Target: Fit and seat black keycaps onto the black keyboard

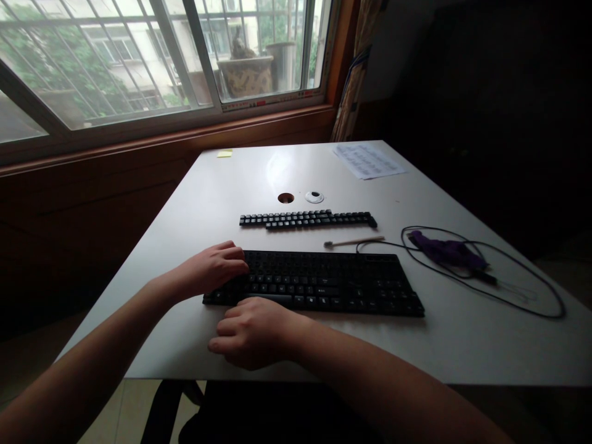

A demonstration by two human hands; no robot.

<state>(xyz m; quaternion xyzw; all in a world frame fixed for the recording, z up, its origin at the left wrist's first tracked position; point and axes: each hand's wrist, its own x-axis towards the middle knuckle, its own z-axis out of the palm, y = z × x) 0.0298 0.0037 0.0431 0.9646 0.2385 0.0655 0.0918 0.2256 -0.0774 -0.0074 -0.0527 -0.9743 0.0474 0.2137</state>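
A black computer keyboard (319, 300) lies on the white table in front of me, part of its key area without keycaps. At its upper left corner is my left hand (219, 265), fingers bent and drawn together over the keys; whatever is between the fingertips is hidden. My right hand (254, 333) rests at the front edge, left of centre, its fingers curled under and closed. I cannot make out what is inside it. Beyond the keyboard, loose black keycaps (300, 219) stand in rows. A thin stick with a dark brush-like tip (354, 242) lies between them.
On the right, the black cable (518, 302) loops around a purple cloth (446, 251). Printed papers (369, 160) lie at the far right, yellow sticky notes (224, 153) at the far left. A round hole (285, 198) and a white ring (314, 197) are in the white table (185, 209).
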